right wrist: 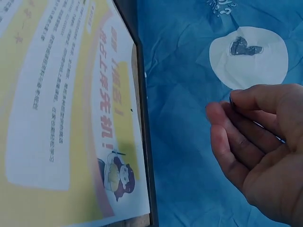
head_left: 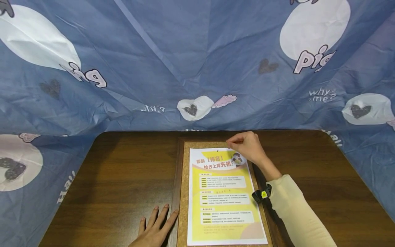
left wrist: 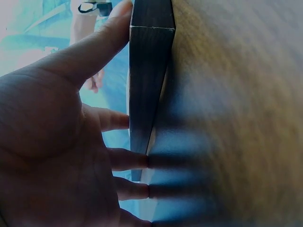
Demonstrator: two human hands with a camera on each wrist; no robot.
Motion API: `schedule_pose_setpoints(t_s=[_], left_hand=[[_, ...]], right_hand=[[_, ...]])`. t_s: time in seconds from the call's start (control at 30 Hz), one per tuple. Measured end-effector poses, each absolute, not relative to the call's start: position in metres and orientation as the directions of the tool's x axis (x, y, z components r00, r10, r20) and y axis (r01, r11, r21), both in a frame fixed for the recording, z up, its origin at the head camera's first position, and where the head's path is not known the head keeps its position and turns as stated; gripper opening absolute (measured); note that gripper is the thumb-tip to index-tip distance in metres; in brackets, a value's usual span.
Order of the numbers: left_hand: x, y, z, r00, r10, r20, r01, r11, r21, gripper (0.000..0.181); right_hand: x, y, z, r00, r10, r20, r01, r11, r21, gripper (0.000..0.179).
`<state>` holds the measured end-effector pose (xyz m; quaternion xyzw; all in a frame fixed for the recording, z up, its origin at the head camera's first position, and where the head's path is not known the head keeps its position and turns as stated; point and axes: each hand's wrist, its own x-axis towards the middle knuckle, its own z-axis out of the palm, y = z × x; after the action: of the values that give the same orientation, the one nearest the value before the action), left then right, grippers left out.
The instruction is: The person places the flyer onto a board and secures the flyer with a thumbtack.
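Note:
A yellow and white printed poster (head_left: 220, 206) lies on a cork board (head_left: 183, 206) with a dark wooden frame (head_left: 174, 212). One small dark tack (head_left: 217, 151) sits at the poster's top middle. My right hand (head_left: 248, 147) is over the board's top right corner; its thumb and forefinger pinch a tiny dark tack (right wrist: 231, 99), mostly hidden by the fingertips. My left hand (head_left: 155, 228) rests beside the frame's lower left side, fingers spread. In the left wrist view its thumb (left wrist: 120, 14) touches the frame and its fingertips reach the tabletop.
The board lies on a dark brown wooden table (head_left: 123, 178) with rounded far corners. Behind it hangs a blue cloth (head_left: 154, 61) printed with hearts and lettering. A black strap device (head_left: 261, 195) is worn on the right wrist, over a cream sleeve (head_left: 296, 209).

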<state>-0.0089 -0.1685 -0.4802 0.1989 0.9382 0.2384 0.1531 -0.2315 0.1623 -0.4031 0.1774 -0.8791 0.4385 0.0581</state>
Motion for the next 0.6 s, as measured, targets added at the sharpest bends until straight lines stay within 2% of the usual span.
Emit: schedule_pose_setpoints(t_s=[0.6], left_hand=[[-0.008,-0.17,-0.482,-0.876,0.446,-0.185,0.29,0.792,0.537,0.107]], right_hand=[[-0.237,0.151,-0.402,-0.939,-0.269,0.215,-0.313,0.403,-0.86,0.009]])
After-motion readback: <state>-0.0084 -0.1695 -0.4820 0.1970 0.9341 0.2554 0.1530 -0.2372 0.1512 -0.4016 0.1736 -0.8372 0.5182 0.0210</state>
